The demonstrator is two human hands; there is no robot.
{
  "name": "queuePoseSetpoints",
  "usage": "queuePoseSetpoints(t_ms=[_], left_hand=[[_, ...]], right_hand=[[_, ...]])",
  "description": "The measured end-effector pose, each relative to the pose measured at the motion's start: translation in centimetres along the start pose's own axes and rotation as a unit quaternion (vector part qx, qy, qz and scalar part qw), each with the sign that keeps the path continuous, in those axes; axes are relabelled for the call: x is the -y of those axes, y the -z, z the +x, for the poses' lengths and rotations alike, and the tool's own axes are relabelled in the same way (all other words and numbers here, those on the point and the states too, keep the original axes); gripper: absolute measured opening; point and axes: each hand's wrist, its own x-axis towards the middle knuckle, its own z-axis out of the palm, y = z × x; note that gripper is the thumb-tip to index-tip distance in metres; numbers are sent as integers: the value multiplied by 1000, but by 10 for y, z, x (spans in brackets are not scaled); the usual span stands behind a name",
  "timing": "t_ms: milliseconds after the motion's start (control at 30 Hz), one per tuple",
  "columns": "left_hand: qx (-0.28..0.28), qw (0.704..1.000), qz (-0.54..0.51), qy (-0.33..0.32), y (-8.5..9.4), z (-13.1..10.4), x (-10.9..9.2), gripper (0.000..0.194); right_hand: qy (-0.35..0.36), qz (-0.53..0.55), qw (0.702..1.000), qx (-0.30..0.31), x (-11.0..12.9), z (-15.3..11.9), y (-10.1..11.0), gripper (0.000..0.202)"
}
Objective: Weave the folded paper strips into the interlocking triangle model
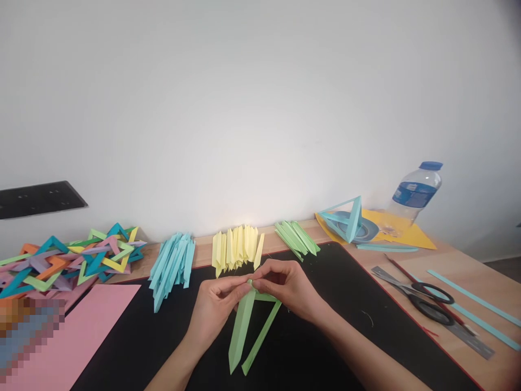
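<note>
Over the black mat (pixel 325 336), my left hand (pixel 217 304) and my right hand (pixel 287 288) meet fingertip to fingertip. Both pinch the upper end of a folded green paper strip (pixel 242 331), whose pointed lower end hangs toward me. A second green strip (pixel 262 338) slants down beside it, and a short green piece shows between them under my right hand. Whether these pieces are joined is hidden by my fingers. Just beyond my hands lies a row of folded yellow strips (pixel 236 247).
Blue folded strips (pixel 173 266) and green ones (pixel 296 238) lie along the back. Interlocked colored paper shapes (pixel 81 255) and pink paper (pixel 101 320) are left. At right are a blue paper frame (pixel 353 220), tape roll (pixel 366 231), bottle (pixel 417 187), scissors (pixel 431 309) and ruler (pixel 474 342).
</note>
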Motion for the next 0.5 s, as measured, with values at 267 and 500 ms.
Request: queuePoseSetpoints(t_ms=[267,500], left_hand=[[8,1000,15,-5,0,-1,-2,26],[5,1000,18,-14,1,0,0,25]], right_hand=[[1,-6,1000,10,4,1,1,24],[28,-58,997,-33,-3,-1,-3,21]])
